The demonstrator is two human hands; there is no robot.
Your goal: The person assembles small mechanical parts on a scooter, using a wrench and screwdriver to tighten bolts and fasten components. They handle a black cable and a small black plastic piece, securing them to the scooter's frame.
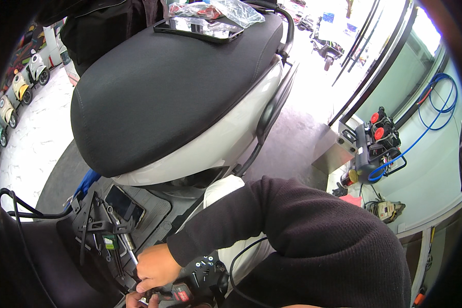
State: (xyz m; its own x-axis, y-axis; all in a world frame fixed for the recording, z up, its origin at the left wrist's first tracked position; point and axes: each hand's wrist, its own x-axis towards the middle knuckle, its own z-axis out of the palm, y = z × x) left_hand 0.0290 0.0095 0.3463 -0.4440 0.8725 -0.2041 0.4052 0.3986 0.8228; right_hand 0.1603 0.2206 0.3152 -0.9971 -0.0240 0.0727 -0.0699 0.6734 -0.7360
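Note:
At the bottom edge, my right hand (pixel 159 266) reaches in from a black knit sleeve, its fingers curled down and closed. My left hand (pixel 137 299) meets it there; only its bent fingers show. The fingertips of both hands come together on something small that they mostly hide. Just right of them lies a red and black block (pixel 181 292), perhaps a tool battery. Beyond it, several loose screws and washers (pixel 204 268) lie on a dark surface. On the scooter's footboard (pixel 156 200), beside my right hand, rest a smartphone (pixel 124 204), a ratchet wrench (pixel 115 218) and a dark metal bracket (pixel 101 226).
The scooter's black seat (pixel 174 92) fills the middle, with a tablet-like device (pixel 200 30) and clear plastic bags (pixel 238 13) on it. At right stand an air compressor (pixel 377 146) and a blue hose (pixel 431 123). Several parked scooters (pixel 20 87) line the far left.

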